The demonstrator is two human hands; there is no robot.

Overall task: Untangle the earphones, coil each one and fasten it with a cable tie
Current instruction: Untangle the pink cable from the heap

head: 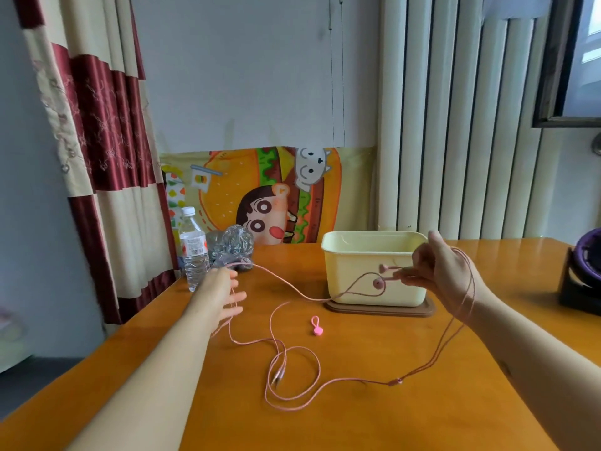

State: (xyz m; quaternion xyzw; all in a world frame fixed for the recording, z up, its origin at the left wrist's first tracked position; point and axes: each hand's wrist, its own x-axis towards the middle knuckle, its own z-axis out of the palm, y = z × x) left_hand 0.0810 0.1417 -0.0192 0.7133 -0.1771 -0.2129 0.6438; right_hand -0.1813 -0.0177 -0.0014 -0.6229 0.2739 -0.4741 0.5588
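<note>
A pink earphone cable (292,349) lies in loose loops on the orange table (357,418). My right hand (435,271) is raised in front of the box and pinches the cable close to its two earbuds (379,283), which dangle to the left; two strands run over my wrist and down to a splitter (398,381). My left hand (224,294) is stretched out to the left with spread fingers, a strand held at its fingertips and another hanging across the palm side. A pink cable tie (317,326) lies on the table between my hands.
A pale yellow plastic box (374,288) stands on a brown lid at the back. A water bottle (193,249) and a crumpled clear bag (232,245) sit at the back left. A dark purple-topped object (582,275) stands at the right edge.
</note>
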